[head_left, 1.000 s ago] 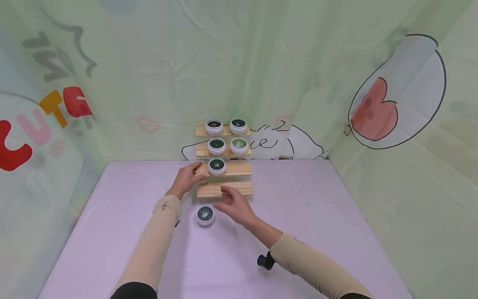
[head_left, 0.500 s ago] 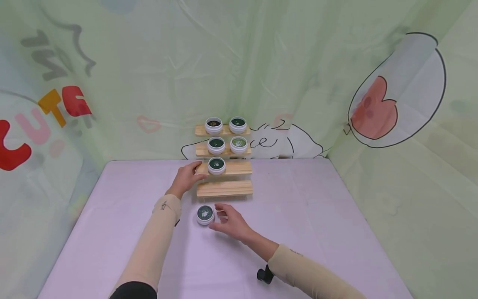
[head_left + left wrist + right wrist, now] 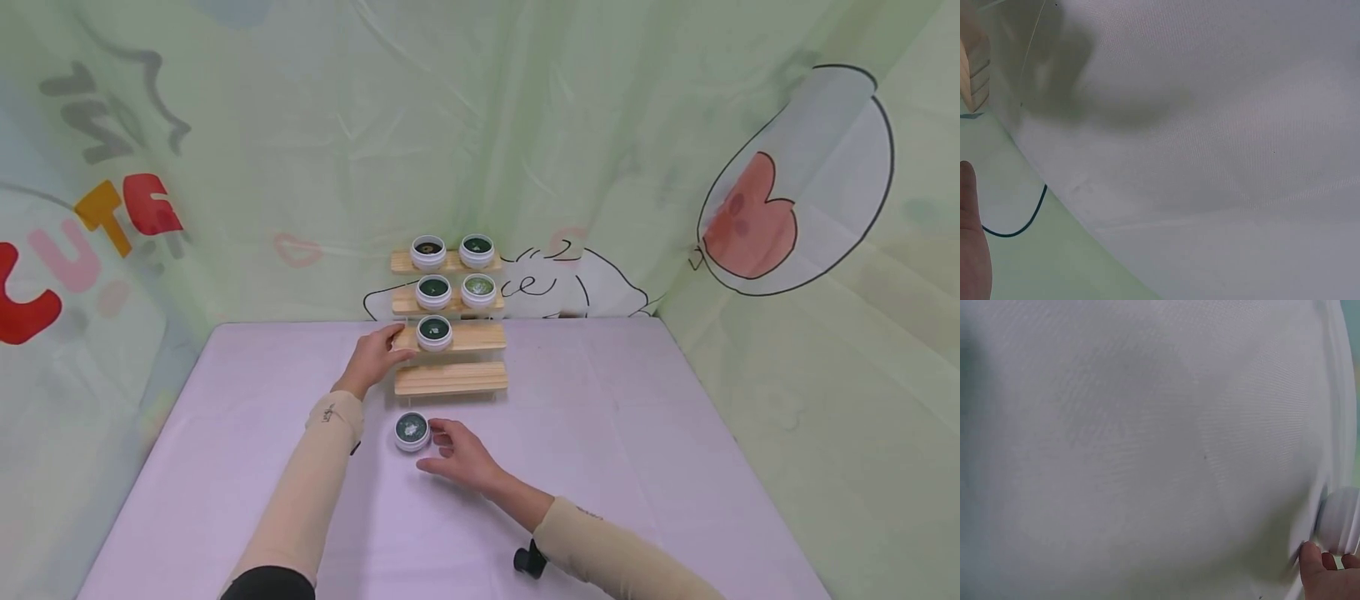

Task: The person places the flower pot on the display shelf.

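Note:
A stepped wooden display rack (image 3: 480,336) stands at the back of the table. My left hand (image 3: 371,362) grips the left end of its second step from the bottom, thumb in front and fingers behind. Just in front of the rack, a round white jar (image 3: 412,430) with dark green contents sits on the cloth. My right hand (image 3: 465,458) is at this jar's right side, fingers loosely bent, forefinger right at the rim and thumb apart in front. The right wrist view has the white jar (image 3: 1339,520) beside the fingertips.
Several similar jars stand on the upper steps: one dark green jar (image 3: 434,332) near my left hand, a light green jar (image 3: 479,289) higher up. The bottom step (image 3: 450,379) is bare wood. Printed cloth walls (image 3: 562,125) enclose the lilac-covered table (image 3: 637,458).
My right hand has moved down from in front of the bottom step to the right side of the jar on the cloth. The left hand stays on the rack.

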Tool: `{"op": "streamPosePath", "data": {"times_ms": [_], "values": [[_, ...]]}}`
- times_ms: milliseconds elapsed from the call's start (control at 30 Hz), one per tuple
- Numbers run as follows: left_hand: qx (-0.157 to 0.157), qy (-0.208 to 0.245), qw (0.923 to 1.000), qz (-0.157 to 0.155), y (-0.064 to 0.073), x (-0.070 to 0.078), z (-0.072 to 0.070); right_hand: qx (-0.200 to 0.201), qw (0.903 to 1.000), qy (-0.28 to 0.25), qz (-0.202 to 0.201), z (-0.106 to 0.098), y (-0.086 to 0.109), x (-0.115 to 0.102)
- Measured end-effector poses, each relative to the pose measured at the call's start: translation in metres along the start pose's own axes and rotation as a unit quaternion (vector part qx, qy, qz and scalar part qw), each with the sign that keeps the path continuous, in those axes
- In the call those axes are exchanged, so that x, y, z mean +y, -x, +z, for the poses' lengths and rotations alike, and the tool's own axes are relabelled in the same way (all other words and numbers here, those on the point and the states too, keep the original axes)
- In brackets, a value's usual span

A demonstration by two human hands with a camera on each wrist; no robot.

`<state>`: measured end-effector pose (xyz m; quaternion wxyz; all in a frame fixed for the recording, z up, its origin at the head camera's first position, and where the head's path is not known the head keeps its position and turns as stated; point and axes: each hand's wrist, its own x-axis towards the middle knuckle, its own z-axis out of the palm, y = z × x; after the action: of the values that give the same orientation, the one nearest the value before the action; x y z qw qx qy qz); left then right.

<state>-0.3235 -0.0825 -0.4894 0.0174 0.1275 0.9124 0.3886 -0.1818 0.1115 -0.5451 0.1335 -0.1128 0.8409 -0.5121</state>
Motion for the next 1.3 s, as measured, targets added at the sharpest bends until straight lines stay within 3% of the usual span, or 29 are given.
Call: {"op": "streamPosePath", "data": {"times_ms": [667,1300], "values": [[-0.011,0.004,0.9997,-0.019,0.002,0.004,-0.001,0.026,0.9993,0.007,-0.028,0.008,-0.015,0.007],[-0.005,0.002,0.9999,-0.009,0.003,0.003,-0.001,0.047,0.9978,0.011,-0.045,0.014,-0.019,0.001]]}}
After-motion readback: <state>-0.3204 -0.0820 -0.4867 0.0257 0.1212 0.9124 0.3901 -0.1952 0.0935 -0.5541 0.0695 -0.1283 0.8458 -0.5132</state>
